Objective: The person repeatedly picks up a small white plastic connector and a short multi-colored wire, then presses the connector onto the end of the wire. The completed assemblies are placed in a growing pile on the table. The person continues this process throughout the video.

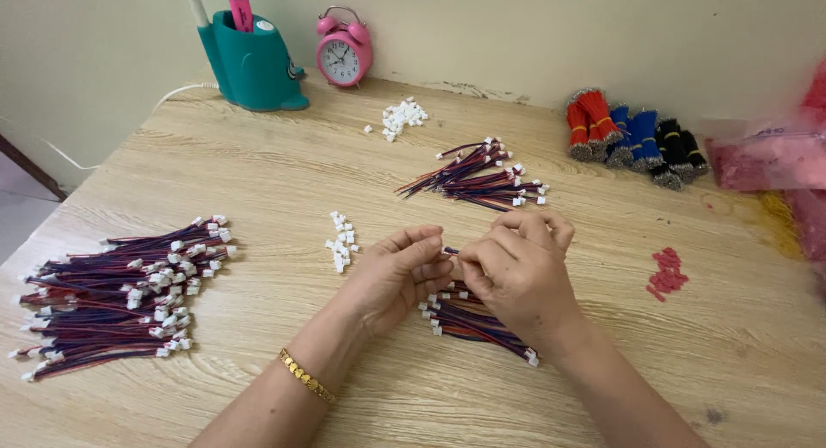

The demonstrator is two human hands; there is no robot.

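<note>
Left hand (pixel 397 271) and right hand (pixel 514 265) pinched together on one wire lead (pixel 449 252), just above small wire bundle (pixel 477 321). Big finished pile (pixel 120 293) far left of bundle: judged well along; loose white connectors (pixel 341 240) left.

My left hand (pixel 397 271) curled, fingertips pinched together toward the middle, gold bracelet on that wrist, my right hand (pixel 516 267) just beside it, fingers bent, tips meeting the left's, both forearms angled in from below, bare.
</note>
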